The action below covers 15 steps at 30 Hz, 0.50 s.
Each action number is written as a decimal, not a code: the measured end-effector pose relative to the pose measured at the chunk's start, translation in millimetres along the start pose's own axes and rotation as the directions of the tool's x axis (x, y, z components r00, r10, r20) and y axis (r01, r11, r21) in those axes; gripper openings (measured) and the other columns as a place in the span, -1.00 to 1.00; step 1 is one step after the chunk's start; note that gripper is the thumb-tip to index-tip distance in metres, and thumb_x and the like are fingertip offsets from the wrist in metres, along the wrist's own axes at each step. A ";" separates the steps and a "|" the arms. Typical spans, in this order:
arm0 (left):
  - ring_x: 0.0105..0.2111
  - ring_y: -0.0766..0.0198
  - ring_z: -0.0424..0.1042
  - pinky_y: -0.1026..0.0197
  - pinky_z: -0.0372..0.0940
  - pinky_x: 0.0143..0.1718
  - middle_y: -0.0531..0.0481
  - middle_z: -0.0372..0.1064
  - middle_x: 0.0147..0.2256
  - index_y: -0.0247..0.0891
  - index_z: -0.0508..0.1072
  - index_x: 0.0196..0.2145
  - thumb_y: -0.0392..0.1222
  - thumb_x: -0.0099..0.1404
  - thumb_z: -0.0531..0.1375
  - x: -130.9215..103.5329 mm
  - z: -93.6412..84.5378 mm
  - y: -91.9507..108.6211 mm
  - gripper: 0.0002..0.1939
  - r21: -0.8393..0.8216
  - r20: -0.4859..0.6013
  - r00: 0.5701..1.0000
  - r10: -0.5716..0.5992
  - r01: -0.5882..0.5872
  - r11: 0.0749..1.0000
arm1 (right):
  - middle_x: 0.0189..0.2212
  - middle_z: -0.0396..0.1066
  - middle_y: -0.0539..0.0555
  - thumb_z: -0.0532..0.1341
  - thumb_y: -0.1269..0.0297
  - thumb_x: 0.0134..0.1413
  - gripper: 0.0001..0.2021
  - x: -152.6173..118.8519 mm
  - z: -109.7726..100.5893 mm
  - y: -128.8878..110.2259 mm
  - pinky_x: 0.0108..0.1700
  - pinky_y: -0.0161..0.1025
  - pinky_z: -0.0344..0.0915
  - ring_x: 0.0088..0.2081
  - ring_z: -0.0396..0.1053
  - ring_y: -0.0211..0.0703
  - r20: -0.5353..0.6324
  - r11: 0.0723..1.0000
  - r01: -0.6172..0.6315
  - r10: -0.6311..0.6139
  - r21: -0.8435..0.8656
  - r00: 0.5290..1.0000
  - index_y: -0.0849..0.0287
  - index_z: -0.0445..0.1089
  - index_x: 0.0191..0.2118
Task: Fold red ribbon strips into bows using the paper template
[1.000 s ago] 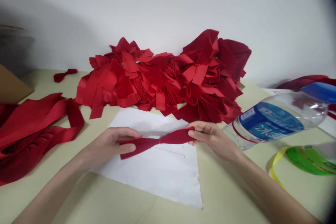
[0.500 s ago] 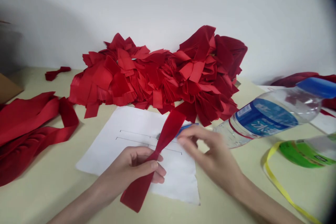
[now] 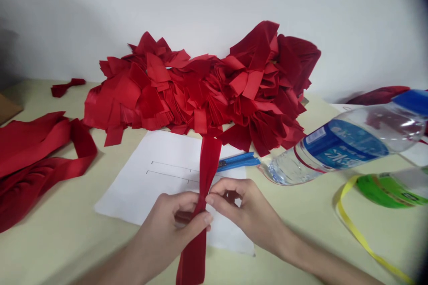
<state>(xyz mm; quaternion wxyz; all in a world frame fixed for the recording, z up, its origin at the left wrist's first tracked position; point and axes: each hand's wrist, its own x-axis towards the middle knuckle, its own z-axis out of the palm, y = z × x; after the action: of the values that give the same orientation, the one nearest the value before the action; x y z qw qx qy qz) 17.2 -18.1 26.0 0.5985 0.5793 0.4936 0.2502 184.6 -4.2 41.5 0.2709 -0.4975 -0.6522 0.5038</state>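
Note:
A long red velvet ribbon (image 3: 210, 156) is gathered narrow at its middle and flares out at both ends. My left hand (image 3: 177, 220) is closed on it, thumb across the front of the gathered part. My right hand (image 3: 242, 205) has thumb and forefinger pinched together against the ribbon's right edge, just above the left thumb. Whatever is between those fingertips is too small to make out. Beneath the hands lies a white paper sheet (image 3: 129, 187) with ruled black lines. A blue zipper-like strip (image 3: 239, 161) rests across the paper's upper right edge.
Against the wall is a large heap of red ribbon pieces (image 3: 187, 93). More red ribbon (image 3: 36, 151) lies at left, with one small tied piece (image 3: 67, 87) behind. On the right are a lying plastic bottle (image 3: 347, 142), a green-labelled container (image 3: 384, 189) and a yellow band (image 3: 356, 227).
The right hand has come in from the right to the ribbon's gathered middle. The ribbon has turned from slanting to nearly upright in view, and more of the blue strip shows.

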 end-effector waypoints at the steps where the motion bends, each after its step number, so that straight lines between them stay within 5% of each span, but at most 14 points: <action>1: -0.44 0.28 0.44 0.34 0.28 -0.43 0.03 0.47 -0.49 -0.27 0.44 -0.42 -0.16 0.19 0.14 0.0 -0.2 0.6 -0.85 -0.027 0.003 1.000 -0.022 0.022 0.999 | -0.56 0.38 -0.08 0.14 0.34 0.08 -0.83 -0.3 -0.5 -0.3 -0.45 -0.43 0.12 -0.49 0.23 -0.39 0.003 1.000 0.001 -0.001 -0.001 1.000 0.21 0.37 -0.49; 15: -0.37 0.20 0.50 0.29 0.30 -0.40 0.01 0.49 -0.45 -0.26 0.45 -0.38 -0.07 0.21 0.14 -1.5 -0.2 3.6 -0.80 -0.235 -0.041 0.988 -0.146 0.133 0.963 | -0.56 0.31 -0.04 0.11 0.28 0.10 -0.80 1.5 3.2 4.8 -0.43 -0.37 0.11 -0.48 0.19 -0.33 -0.023 0.995 -0.056 0.058 0.081 0.998 0.22 0.31 -0.50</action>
<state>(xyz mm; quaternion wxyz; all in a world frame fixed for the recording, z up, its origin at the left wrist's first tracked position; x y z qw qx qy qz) 17.5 -18.6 29.8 0.6637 0.4617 0.5177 0.2799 183.2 -4.1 35.7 0.2845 -0.5110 -0.6136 0.5305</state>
